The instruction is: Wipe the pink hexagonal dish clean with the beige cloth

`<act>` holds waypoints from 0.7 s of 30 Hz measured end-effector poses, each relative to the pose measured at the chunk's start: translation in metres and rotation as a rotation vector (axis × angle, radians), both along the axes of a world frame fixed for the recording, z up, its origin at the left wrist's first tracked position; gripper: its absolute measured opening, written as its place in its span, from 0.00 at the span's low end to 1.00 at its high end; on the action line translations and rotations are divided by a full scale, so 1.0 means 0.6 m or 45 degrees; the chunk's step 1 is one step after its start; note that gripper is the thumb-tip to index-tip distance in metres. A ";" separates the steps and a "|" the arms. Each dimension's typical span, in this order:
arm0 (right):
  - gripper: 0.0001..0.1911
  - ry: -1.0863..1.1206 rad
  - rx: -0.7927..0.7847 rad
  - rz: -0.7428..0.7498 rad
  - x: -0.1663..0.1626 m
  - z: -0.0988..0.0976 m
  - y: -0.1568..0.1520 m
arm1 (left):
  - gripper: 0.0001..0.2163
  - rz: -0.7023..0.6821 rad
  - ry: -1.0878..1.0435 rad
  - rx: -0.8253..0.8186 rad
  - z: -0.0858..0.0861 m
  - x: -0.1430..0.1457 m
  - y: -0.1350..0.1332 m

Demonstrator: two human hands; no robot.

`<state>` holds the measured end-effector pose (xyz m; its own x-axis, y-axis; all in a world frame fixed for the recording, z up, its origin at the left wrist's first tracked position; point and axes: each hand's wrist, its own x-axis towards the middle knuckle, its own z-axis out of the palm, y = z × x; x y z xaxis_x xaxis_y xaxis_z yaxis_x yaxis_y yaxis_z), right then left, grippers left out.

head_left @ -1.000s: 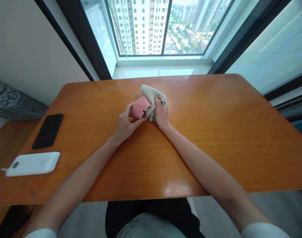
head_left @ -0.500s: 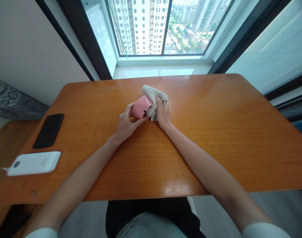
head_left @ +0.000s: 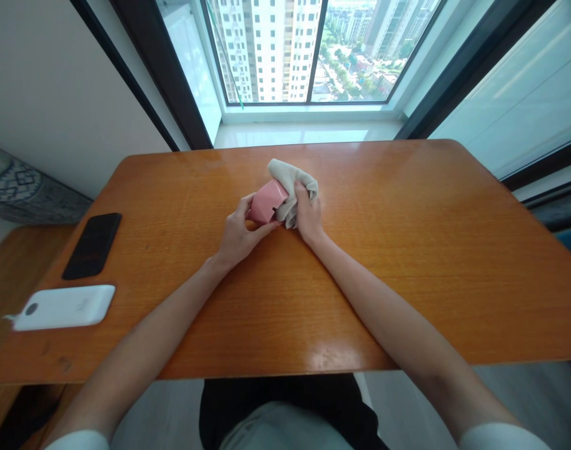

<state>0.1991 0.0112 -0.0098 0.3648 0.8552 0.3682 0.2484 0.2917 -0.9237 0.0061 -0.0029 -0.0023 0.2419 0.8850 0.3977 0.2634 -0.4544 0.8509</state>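
Note:
A small pink object (head_left: 267,202) with flat, angled faces and a dark notch at its lower right is held tilted over the middle of the table. My left hand (head_left: 239,232) grips it from the left, fingers behind and thumb along the underside. Bunched in my right hand (head_left: 310,212) is a light grey cloth (head_left: 288,181), pressed against the right side of the pink object. The cloth hides that side, so I cannot tell the object's exact kind.
On the brown wooden table (head_left: 407,262), a black phone (head_left: 92,245) lies at the left. Nearer the front left is a white rounded device (head_left: 65,307) with a strap. Beyond the far edge stand a window sill (head_left: 304,134) and dark frames.
Almost nothing differs. Both hands, the pink object and the cloth keep nearly the same place; the view has shifted very slightly.

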 end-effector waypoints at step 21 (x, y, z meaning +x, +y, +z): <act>0.30 0.069 0.016 -0.017 0.002 0.006 -0.002 | 0.33 -0.099 0.141 0.032 -0.015 -0.003 0.004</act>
<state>0.2000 0.0098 -0.0063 0.3961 0.8455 0.3581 0.2020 0.3002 -0.9323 0.0041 -0.0004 -0.0112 0.3533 0.8520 0.3863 0.3182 -0.4977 0.8069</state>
